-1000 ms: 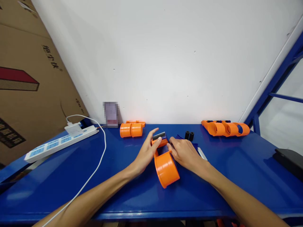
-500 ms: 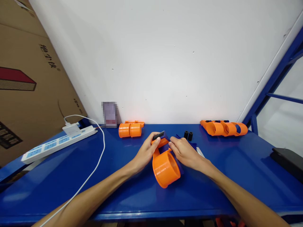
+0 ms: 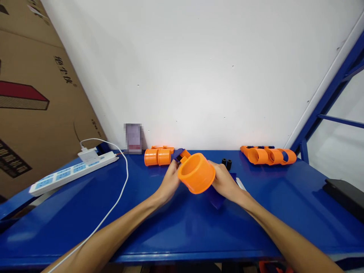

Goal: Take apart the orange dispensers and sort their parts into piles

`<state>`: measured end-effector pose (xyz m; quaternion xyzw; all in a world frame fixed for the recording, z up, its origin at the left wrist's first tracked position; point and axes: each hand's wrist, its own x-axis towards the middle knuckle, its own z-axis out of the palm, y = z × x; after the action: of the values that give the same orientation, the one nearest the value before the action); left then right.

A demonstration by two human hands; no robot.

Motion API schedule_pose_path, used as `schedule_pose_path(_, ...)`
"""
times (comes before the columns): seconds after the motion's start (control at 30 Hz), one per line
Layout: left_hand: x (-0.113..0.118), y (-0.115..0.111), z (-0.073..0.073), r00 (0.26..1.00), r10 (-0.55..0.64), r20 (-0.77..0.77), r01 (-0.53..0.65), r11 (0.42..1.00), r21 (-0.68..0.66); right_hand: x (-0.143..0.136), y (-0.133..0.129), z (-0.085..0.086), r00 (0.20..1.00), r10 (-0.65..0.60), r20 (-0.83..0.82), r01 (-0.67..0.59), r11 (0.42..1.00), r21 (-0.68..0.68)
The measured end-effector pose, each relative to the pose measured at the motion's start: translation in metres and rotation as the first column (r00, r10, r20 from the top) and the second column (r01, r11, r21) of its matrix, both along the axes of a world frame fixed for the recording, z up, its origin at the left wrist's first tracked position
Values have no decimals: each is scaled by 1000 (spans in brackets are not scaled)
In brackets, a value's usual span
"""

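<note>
An orange ring-shaped cup holder is held above the blue table, its round opening tipped up toward me. A dark blue clip-like piece sits at its far left end. My left hand is closed on the holder near that piece, fingers partly hidden. Against the ring's right side, my right hand also grips it, with its fingertips out of sight behind the orange wall. Under and beside my right hand lies a dark blue flat piece. A white object shows just right of my right wrist.
Two joined orange rings stand back left, and an orange triple holder back right. Small black cylinders stand behind my right hand. A white power strip, its cable and a black case flank the work area.
The orange holder has been turned over and raised, so its opening now faces up and left. The blue clip end has swung to the far left. My right hand has moved behind the ring.
</note>
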<state>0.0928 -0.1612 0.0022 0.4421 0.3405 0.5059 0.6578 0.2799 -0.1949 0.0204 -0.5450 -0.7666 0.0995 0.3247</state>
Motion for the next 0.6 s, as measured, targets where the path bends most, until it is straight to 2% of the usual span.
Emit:
schedule_pose_path(0.07, -1, -1, 0, 999, 31, 17, -32, 996, 84, 6, 4, 2, 999, -44, 25, 44, 999, 3)
schedule_pose_path(0.13, -2, 0, 2, 998, 19, 53, -25, 995, 99, 20, 11, 6, 991, -135, 21, 134, 991, 23)
schedule_pose_path(0.23, -6, 5, 4, 991, 17, 136, -13, 999, -33, 52, 22, 12, 952, -308, 0, 307, 949, 66)
schedule_pose_path(0.33, -10, 10, 4, 984, -14, 178, 47, 982, -180, 79, 32, 16, 915, -404, 12, 403, 914, 51)
schedule_pose_path(0.43, -14, 11, 4, 988, -97, 122, 127, 953, -275, 88, 36, 14, 903, -428, 28, 428, 904, 0)
schedule_pose_path(0.53, -13, 8, 4, 983, -162, 88, 182, 922, -342, 80, 34, 10, 925, -374, 70, 379, 923, -66)
schedule_pose_path(0.6, -10, 5, 5, 981, -174, 82, 192, 919, -343, 71, 31, 8, 917, -364, 162, 371, 928, -15)
